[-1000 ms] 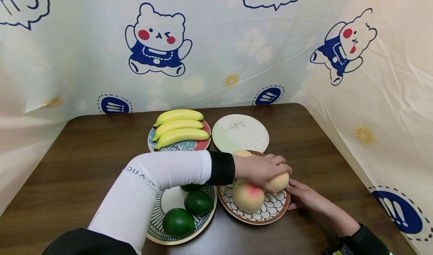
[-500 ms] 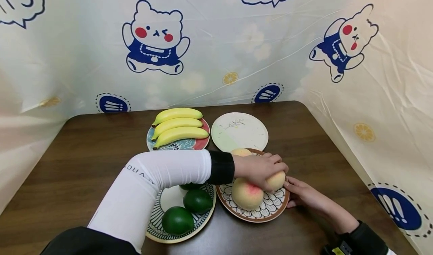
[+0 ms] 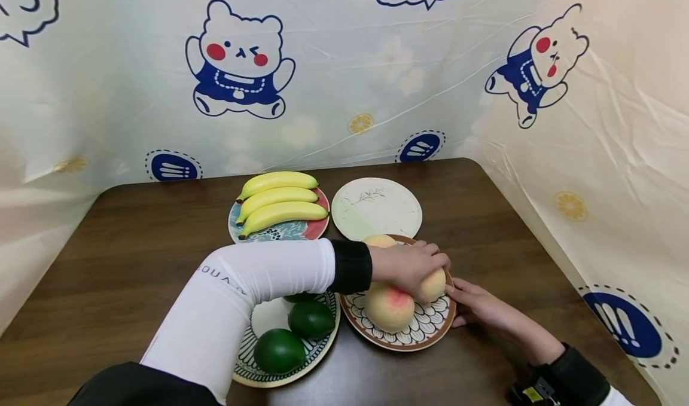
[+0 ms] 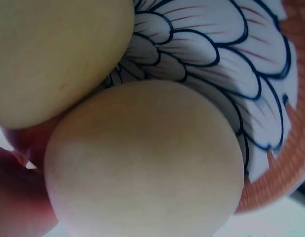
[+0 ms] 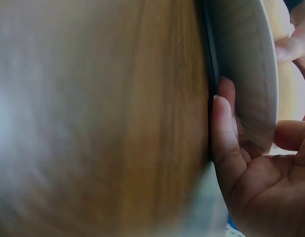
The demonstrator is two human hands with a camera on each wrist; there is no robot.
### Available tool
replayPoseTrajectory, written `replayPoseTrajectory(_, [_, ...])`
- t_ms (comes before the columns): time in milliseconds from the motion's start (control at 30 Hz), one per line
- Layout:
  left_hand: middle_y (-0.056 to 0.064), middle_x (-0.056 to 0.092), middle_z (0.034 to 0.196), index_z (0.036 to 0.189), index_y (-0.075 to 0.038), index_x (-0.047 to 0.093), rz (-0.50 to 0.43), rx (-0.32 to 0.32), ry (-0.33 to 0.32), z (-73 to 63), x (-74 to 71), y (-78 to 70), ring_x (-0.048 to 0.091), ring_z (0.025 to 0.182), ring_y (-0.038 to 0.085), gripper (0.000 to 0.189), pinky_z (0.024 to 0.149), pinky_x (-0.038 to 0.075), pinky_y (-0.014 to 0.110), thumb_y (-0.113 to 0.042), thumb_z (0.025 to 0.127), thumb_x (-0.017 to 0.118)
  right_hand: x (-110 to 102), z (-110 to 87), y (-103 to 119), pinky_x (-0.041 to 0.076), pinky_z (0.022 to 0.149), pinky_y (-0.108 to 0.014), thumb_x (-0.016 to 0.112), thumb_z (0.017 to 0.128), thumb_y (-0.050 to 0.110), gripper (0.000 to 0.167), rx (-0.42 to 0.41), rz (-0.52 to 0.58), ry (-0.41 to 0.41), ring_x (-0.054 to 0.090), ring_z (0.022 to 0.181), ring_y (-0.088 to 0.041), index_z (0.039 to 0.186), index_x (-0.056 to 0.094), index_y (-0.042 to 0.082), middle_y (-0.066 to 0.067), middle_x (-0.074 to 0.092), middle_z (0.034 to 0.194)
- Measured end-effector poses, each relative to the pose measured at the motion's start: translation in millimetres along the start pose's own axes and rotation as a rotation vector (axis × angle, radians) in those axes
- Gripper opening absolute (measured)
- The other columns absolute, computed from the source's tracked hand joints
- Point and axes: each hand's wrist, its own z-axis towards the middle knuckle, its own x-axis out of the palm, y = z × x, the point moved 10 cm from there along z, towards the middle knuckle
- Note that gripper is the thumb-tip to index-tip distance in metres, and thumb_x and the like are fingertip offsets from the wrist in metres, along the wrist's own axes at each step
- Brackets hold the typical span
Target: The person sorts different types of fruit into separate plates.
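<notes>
In the head view my left hand (image 3: 405, 267), its white-sleeved arm stretched across, curls its fingers over a pale peach (image 3: 433, 286) on the right side of a brown-rimmed, petal-patterned plate (image 3: 405, 340). A second peach with a red blush (image 3: 390, 309) sits in front of that hand, and a third (image 3: 380, 240) shows behind the wrist. Two peaches, the nearer one (image 4: 142, 163) large in the left wrist view, lie inside the plate's rim (image 4: 281, 173). My right hand (image 3: 479, 301) pinches the plate's right edge; its thumb is on top and its fingers (image 5: 224, 116) are underneath.
A dark-patterned plate (image 3: 323, 351) with green avocados (image 3: 279, 351) stands close at the left, partly under the left arm. Behind are a plate with three bananas (image 3: 283, 217) and a pale plate (image 3: 377, 208). A printed curtain (image 3: 334, 65) borders the brown table (image 3: 161, 232).
The head view has shifted slightly, so everything sits a little further left in it. The left hand stays over the peach, and the right hand stays at the plate's edge.
</notes>
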Motion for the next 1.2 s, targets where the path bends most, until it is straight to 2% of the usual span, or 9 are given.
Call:
replayPoseTrajectory(133, [0.004, 0.048, 0.152, 0.152, -0.019, 0.043, -0.082, 0.046, -0.046, -10.5, -21.1, 2.7, 0.043, 0.14, 0.019, 0.075, 0.114, 0.041, 0.026, -0.05, 0.091, 0.073, -8, -1.3, 6, 0.058, 0.071, -0.027, 0.029, 0.113, 0.032, 0.058, 0.043, -0.122, -0.033, 0.065, 0.083, -0.009, 0.141, 0.029, -0.019, -0.001, 0.067, 0.093])
replayPoseTrajectory(233, [0.009, 0.045, 0.157, 0.155, -0.014, 0.04, -0.2, 0.054, -0.104, -32.5, -48.2, 20.1, 0.038, 0.147, 0.025, 0.077, 0.121, 0.035, 0.033, -0.044, 0.092, 0.074, -24, -2.6, 17, 0.057, 0.072, -0.031, 0.029, 0.113, 0.032, 0.059, 0.061, -0.258, -0.115, 0.066, 0.083, -0.014, 0.143, 0.032, -0.019, -0.011, 0.069, 0.093])
replayPoseTrajectory(300, [0.012, 0.044, 0.158, 0.155, -0.012, 0.041, -0.239, 0.014, -0.181, -56.3, -70.2, 45.0, 0.036, 0.149, 0.028, 0.078, 0.123, 0.033, 0.039, -0.039, 0.091, 0.076, -38, -1.6, 27, 0.057, 0.073, -0.034, 0.03, 0.113, 0.03, 0.059, 0.064, -0.336, -0.176, 0.068, 0.086, -0.02, 0.148, 0.029, -0.019, -0.02, 0.071, 0.098])
replayPoseTrajectory(433, [0.017, 0.042, 0.16, 0.154, -0.007, 0.041, -0.231, -0.143, -0.36, -114.7, -109.5, 114.0, 0.034, 0.151, 0.036, 0.081, 0.125, 0.03, 0.049, -0.034, 0.088, 0.079, -64, 7.9, 50, 0.057, 0.074, -0.038, 0.028, 0.113, 0.025, 0.058, 0.055, -0.448, -0.241, 0.073, 0.094, -0.031, 0.152, 0.022, -0.017, -0.032, 0.07, 0.112])
replayPoseTrajectory(533, [0.019, 0.039, 0.161, 0.156, -0.004, 0.036, -0.233, -0.268, -0.423, -155.0, -118.4, 161.8, 0.034, 0.151, 0.039, 0.084, 0.124, 0.029, 0.053, -0.032, 0.089, 0.079, -82, 20.2, 63, 0.056, 0.074, -0.038, 0.025, 0.114, 0.025, 0.058, 0.071, -0.497, -0.242, 0.073, 0.098, -0.034, 0.153, 0.019, -0.017, -0.035, 0.068, 0.118])
replayPoseTrajectory(633, [0.022, 0.037, 0.161, 0.157, -0.003, 0.035, -0.257, -0.353, -0.439, -186.1, -109.8, 195.9, 0.034, 0.15, 0.041, 0.084, 0.123, 0.03, 0.057, -0.029, 0.09, 0.078, -96, 33.0, 70, 0.057, 0.077, -0.039, 0.02, 0.114, 0.025, 0.059, 0.111, -0.51, -0.225, 0.072, 0.099, -0.032, 0.154, 0.016, -0.017, -0.036, 0.065, 0.122])
replayPoseTrajectory(767, [0.026, 0.04, 0.158, 0.155, 0.001, 0.037, -0.267, -0.409, -0.432, -209.4, -89.9, 222.5, 0.036, 0.147, 0.045, 0.08, 0.121, 0.031, 0.061, -0.025, 0.091, 0.077, -111, 51.6, 69, 0.057, 0.08, -0.038, 0.015, 0.113, 0.024, 0.059, 0.175, -0.487, -0.189, 0.07, 0.095, -0.02, 0.154, 0.013, -0.018, -0.035, 0.064, 0.123])
replayPoseTrajectory(1033, [0.028, 0.061, 0.134, 0.145, 0.003, 0.05, -0.281, -0.477, -0.344, -221.6, -48.0, 256.9, 0.057, 0.126, 0.043, 0.06, 0.105, 0.048, 0.057, -0.025, 0.096, 0.07, -125, 101.6, 58, 0.055, 0.081, -0.028, 0.016, 0.113, 0.03, 0.062, 0.219, -0.341, -0.144, 0.066, 0.088, -0.008, 0.157, 0.009, -0.013, -0.018, 0.068, 0.118])
replayPoseTrajectory(1200, [0.026, 0.065, 0.128, 0.141, 0.003, 0.055, -0.271, -0.495, -0.297, -223.0, -22.3, 267.8, 0.06, 0.121, 0.041, 0.053, 0.104, 0.049, 0.056, -0.024, 0.097, 0.069, -126, 125.7, 57, 0.056, 0.08, -0.025, 0.018, 0.113, 0.033, 0.061, 0.213, -0.293, -0.138, 0.067, 0.087, -0.008, 0.158, 0.012, -0.009, -0.01, 0.066, 0.109])
